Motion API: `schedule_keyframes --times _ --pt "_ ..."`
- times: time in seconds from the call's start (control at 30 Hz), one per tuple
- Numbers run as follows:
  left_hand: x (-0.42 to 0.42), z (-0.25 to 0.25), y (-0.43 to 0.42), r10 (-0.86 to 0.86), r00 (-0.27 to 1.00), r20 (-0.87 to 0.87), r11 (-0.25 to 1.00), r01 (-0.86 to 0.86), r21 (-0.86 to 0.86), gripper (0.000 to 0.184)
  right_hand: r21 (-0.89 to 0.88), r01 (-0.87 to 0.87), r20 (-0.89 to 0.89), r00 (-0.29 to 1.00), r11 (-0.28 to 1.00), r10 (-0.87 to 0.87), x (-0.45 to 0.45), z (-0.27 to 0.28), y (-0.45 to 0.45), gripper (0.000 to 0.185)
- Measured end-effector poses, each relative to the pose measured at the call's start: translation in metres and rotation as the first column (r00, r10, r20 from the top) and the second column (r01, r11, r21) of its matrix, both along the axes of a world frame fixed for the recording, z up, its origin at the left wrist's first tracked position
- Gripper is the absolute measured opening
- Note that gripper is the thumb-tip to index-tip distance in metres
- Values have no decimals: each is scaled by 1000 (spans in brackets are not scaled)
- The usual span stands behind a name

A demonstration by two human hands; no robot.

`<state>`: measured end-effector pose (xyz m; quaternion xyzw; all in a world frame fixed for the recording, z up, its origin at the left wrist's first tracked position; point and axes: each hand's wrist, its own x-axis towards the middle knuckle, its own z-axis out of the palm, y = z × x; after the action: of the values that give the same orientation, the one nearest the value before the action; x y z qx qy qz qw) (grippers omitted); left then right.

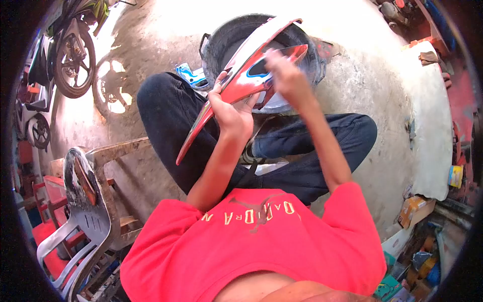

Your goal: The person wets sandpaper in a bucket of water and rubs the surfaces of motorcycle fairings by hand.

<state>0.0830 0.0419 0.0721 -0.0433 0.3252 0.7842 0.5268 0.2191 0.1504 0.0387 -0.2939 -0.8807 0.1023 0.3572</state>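
Left hand (235, 118): pinching panel (237, 92).
Right hand (288, 76): blurred; I cannot tell grip.
Tub (215, 58): rim far, behind panel.
Floor (359, 75): stretches right.

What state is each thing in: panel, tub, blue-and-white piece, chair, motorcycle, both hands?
Red-and-white panel: held, slanted, partly over the tub
Left hand: gripping the panel
Right hand: raised at the panel, blurred, contact unclear
Black tub: upright, open-topped
Blue-and-white piece: beside the tub, contact unclear
Chair: upright, backrest marked
Motorcycle: upright, partly in view
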Motion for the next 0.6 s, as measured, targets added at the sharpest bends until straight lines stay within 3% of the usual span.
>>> schedule_keyframes --times 0.1,0.13,0.17,0.23,0.3,0.37,0.43,0.47,0.5,0.53,0.57,0.6 --pt "-8 -28 3 33 999 -35 996 -30 79 40 70 -228 -46 972 971 231 -32 32 -70 39" --pt "-7 -16 2 7 1000 12 994 -9 106 40 76 -204 -8 979 976 206 -27 20 -54 39" --pt "-2 -1 -3 -5 999 33 1000 5 22 40 77 -179 32 984 981 177 -17 7 -28 40" --pt "1 8 -4 -3 1000 20 1000 3 -22 40 -3 62 34 998 998 -62 -1 6 11 39" --pt "3 9 -4 5 999 34 999 -4 -45 40 -98 25 17 1000 995 -23 -1 2 10 40" --pt "0 -1 -1 12 1000 27 1000 -12 -21 39 31 -153 24 988 988 153 -23 17 -39 42" --pt "-7 -17 1 12 1000 -3 999 -12 41 39 28 -277 -27 960 960 278 -31 30 -68 43" --pt "-3 -23 1 15 1000 11 992 -16 122 38 6 -228 10 974 974 228 -22 28 -54 40" --pt "1 5 -4 -17 999 45 1000 17 3 39 -21 -175 49 983 984 176 -7 23 -30 36" --pt "1 8 -6 -20 999 32 1000 21 -19 39 -177 -19 -45 999 984 11 4 4 -7 34" --pt "3 10 -5 -24 999 24 999 24 -32 40 -180 103 -47 992 978 -113 16 0 11 33" --pt "5 10 -7 -23 999 26 999 24 -33 40 -184 113 -26 992 977 -119 16 2 9 33"
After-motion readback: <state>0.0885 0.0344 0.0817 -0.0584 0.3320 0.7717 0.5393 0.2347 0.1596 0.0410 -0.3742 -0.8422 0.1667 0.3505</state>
